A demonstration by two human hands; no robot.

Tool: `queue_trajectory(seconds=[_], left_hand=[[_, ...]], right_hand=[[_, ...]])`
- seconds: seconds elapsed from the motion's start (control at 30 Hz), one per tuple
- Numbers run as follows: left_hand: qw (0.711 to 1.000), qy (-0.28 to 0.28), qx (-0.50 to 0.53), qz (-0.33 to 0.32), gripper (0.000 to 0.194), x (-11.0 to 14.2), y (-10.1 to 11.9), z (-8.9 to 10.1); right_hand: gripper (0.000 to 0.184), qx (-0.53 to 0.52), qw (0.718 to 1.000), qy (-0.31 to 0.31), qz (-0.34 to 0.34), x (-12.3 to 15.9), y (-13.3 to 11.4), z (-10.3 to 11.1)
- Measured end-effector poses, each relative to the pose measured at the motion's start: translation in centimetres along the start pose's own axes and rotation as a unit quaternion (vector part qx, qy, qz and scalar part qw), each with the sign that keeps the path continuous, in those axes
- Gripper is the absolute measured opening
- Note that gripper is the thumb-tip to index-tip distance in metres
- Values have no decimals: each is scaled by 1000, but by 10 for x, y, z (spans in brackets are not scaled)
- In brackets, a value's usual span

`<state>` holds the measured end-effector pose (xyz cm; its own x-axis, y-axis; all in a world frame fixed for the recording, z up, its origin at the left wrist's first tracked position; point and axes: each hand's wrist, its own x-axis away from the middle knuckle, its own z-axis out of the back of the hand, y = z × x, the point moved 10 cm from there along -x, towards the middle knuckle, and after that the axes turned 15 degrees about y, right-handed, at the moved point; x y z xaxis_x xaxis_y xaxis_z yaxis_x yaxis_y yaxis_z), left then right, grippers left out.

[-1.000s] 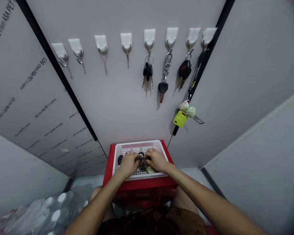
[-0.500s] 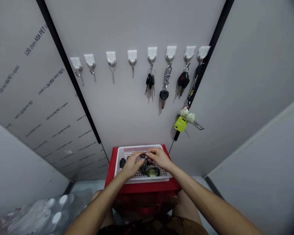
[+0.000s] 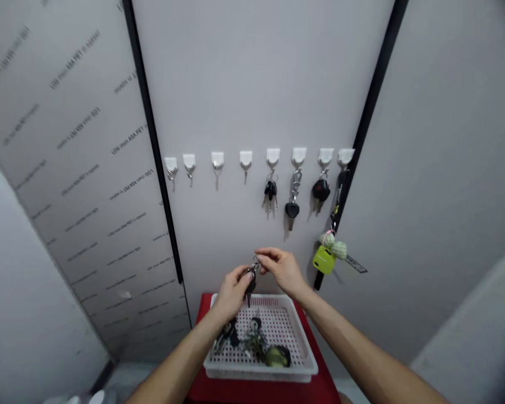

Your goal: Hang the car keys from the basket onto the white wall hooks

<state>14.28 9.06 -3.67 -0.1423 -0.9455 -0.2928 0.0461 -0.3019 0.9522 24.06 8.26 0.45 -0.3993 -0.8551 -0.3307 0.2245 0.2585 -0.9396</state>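
Note:
Between my two hands, above the far edge of the white basket [image 3: 310,359], hangs a bunch of keys [image 3: 251,283] with black heads. My left hand [image 3: 231,292] grips the keys near their heads. The thumb and forefinger of my right hand [image 3: 284,270] pinch the metal ring [image 3: 256,260] at the top. Below, in the basket, lie more keys [image 3: 225,335] on the left, a tangled bunch [image 3: 255,339] in the middle and a round green thing [image 3: 276,356] at the near right.
A row of white hooks [image 3: 246,157] runs along the wall. The right-hand ones carry keys [image 3: 270,189], a key on a chain [image 3: 292,210], another black-headed key [image 3: 321,191] and a yellow-green tag [image 3: 324,260]. The basket stands on a red surface [image 3: 252,391]. Bottle caps [image 3: 96,397] show at lower left.
Both hands have risen out of the basket with the bunch of keys, which now shows between them. The view has tilted up, so hooks and basket sit lower in the picture.

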Motion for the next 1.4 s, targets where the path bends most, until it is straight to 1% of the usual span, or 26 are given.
queue_trajectory(seconds=[0.1, 0.2, 0.27, 0.33, 0.37, 0.43, 0.5, 0.57, 0.67, 0.77, 0.83, 0.9, 0.97, 1.03, 1.1, 1.13, 1.17, 1.2, 1.27, 1.33, 1.4], left_hand=[[995, 57, 55, -59, 25, -22, 57, 14], [983, 91, 81, -138, 21, -39, 118, 24], [975, 117, 88, -168, 20, -51, 147, 30], [971, 143, 85, -174, 20, -65, 164, 35], [970, 155, 78, -169, 19, -72, 167, 38], [971, 177, 54, -150, 18, -86, 166, 42], [973, 193, 21, -128, 17, -95, 159, 44], [975, 192, -4, -108, 18, -98, 149, 44], [983, 169, -3, -75, 21, -93, 131, 42], [988, 148, 11, -47, 26, -80, 110, 41], [990, 135, -4, -32, 28, -67, 88, 41], [992, 113, -41, -25, 28, -51, 58, 39], [992, 77, -92, -26, 27, -30, 24, 32], [987, 25, -153, -32, 25, -3, -11, 21], [974, -34, -222, -40, 23, 24, -43, 8], [963, -63, -257, -46, 22, 36, -56, 2], [952, -87, -290, -52, 21, 46, -67, -3], [941, -106, -317, -57, 21, 54, -76, -6], [924, -131, -354, -66, 22, 63, -87, -11], [915, -147, -370, -71, 23, 66, -92, -13], [909, -164, -376, -76, 24, 66, -93, -16]], right_hand=[[18, -51, 993, 48, 96, -19, -66, 7], [17, -89, 974, 85, 191, -33, -125, 9], [18, -98, 962, 108, 233, -42, -154, 8], [17, -98, 956, 133, 244, -52, -170, 7], [17, -91, 956, 145, 240, -57, -174, 6], [17, -58, 958, 167, 226, -67, -175, 3], [19, 1, 959, 179, 219, -74, -172, -1], [20, 66, 955, 177, 229, -76, -169, -5], [22, 123, 936, 175, 278, -66, -170, -7], [28, 125, 915, 183, 338, -40, -167, 1], [29, 116, 911, 169, 358, -20, -152, 6], [27, 135, 918, 121, 353, -2, -121, 5], [25, 198, 928, 33, 315, 15, -70, -2], [23, 275, 927, -77, 244, 35, -6, -9], [23, 331, 913, -166, 170, 56, 55, -9], [24, 350, 905, -195, 143, 66, 79, -7], [24, 364, 897, -217, 126, 74, 96, -5], [25, 375, 890, -233, 119, 81, 108, -3], [26, 393, 876, -250, 121, 89, 120, -2], [26, 412, 863, -260, 131, 94, 122, -3], [26, 412, 857, -275, 138, 98, 121, -9]])
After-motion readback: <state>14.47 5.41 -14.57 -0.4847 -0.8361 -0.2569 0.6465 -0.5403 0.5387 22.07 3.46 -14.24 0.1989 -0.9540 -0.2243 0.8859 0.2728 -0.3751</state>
